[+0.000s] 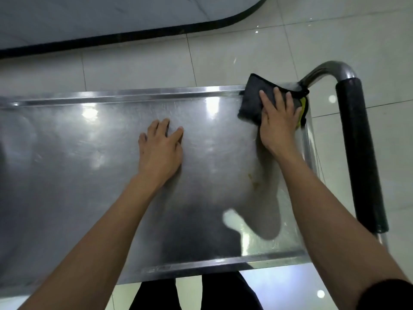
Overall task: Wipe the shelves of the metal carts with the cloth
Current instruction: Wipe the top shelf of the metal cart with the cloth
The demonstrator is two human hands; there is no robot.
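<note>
Spanning nearly the whole view, the flat stainless-steel top shelf of the metal cart is seen from above, with the curved steel handle with its black foam sleeve at its right end. A brownish smear is seen near the right side and could be missed if strokes are kept to the corner; the cart could also roll if pushed hard, it is judged. The folded dark grey cloth with a yellow inner face is pressed into the far right corner under the right hand, fingers flat and spread. The left hand is laid flat on the shelf, fingers splayed, holding nothing.
</note>
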